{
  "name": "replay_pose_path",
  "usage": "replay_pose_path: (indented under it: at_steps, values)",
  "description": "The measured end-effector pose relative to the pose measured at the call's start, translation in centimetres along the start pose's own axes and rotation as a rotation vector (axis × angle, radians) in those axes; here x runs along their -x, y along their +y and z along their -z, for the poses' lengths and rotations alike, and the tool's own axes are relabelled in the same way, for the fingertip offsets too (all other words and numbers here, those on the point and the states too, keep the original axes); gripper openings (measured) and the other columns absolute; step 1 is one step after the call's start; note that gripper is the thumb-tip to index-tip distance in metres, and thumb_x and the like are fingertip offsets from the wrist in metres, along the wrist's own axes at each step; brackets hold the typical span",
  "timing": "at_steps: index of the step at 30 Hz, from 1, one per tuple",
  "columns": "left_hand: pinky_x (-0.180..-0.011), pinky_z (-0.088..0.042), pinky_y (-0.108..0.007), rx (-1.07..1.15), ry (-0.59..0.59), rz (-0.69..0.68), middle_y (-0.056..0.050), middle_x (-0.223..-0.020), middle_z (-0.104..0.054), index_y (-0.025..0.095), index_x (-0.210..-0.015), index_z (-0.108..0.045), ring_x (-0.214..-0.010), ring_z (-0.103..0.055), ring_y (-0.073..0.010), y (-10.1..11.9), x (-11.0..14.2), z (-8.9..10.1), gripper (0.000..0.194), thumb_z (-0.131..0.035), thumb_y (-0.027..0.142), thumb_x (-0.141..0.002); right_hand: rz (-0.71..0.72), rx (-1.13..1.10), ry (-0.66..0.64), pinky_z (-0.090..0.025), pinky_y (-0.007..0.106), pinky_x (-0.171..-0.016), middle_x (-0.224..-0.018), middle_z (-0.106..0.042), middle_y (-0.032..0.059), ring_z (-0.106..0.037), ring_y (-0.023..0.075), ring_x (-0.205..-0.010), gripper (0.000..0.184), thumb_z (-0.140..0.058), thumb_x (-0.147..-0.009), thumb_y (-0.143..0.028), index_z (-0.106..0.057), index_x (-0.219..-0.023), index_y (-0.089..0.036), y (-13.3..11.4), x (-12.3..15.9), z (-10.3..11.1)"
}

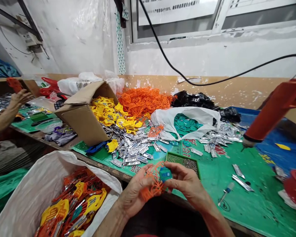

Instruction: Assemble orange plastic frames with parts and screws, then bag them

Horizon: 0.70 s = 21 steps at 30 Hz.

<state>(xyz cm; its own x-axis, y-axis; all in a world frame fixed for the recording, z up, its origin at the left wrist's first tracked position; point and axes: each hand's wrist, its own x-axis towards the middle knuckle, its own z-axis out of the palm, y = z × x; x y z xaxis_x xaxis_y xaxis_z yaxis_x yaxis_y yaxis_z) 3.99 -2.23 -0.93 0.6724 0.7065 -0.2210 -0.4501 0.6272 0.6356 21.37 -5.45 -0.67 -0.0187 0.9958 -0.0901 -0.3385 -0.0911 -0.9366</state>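
Observation:
At the table's front edge, my left hand (133, 194) is closed around thin orange plastic frames (150, 191), their lower part bunched below its fingers. My right hand (191, 184) pinches a small teal plastic part (165, 174) between thumb and fingers, up against the orange frames. Whether the two are joined I cannot tell. Just beyond my hands lies a green tray (171, 157) of small screws. Flat silver metal pieces (131, 149) are heaped farther back, beside yellow plastic parts (108, 112) spilling from a tipped cardboard box (81, 118).
A white sack (26, 191) of orange and yellow pieces stands at lower left. An orange electric screwdriver (273, 108) hangs at right above a loose screwdriver (225, 193). Behind are an orange pile (145, 100) and a bag (162, 120) of teal parts. A co-worker's hand (21, 97) shows at left.

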Motion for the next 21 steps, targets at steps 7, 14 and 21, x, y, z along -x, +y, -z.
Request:
replay_pose_path:
  at_steps: [7, 14, 21]
  values:
    - [-0.069, -0.053, -0.034, 0.062, 0.032, 0.110, -0.008, -0.086, -0.073, 0.014, -0.096, -0.069, -0.072, -0.070, -0.0223, -0.8, 0.1, 1.0, 0.035, -0.075, 0.041, -0.073, -0.028, 0.032, -0.066, -0.050, 0.022, -0.053, -0.082, -0.069, -0.0007, -0.060, 0.0110, -0.061, 0.046, -0.082, -0.055, -0.019, -0.069, -0.099, -0.021, 0.1, 0.1, -1.1]
    - [-0.081, -0.048, -0.027, 0.057, 0.077, -0.088, -0.005, -0.085, -0.073, 0.014, -0.082, -0.070, -0.080, -0.066, -0.0159, -1.2, -0.2, 0.6, 0.020, -0.080, 0.015, -0.064, 0.045, 0.352, -0.035, -0.052, 0.028, -0.068, -0.090, -0.068, 0.0027, -0.062, 0.0155, -0.075, 0.039, -0.073, -0.070, -0.028, -0.067, -0.108, -0.020, 0.6, 0.7, 0.2]
    - [-0.066, -0.053, -0.030, 0.076, 0.185, -0.006, -0.003, -0.080, -0.071, 0.016, -0.090, -0.070, -0.069, -0.066, -0.0166, -2.3, -0.9, 0.3, 0.024, -0.078, 0.025, -0.069, 0.324, 0.877, 0.109, -0.051, 0.028, -0.062, -0.081, -0.066, 0.0025, -0.059, 0.0155, -0.067, 0.033, -0.067, -0.078, -0.032, -0.066, -0.108, -0.019, 1.4, 0.4, 0.1]
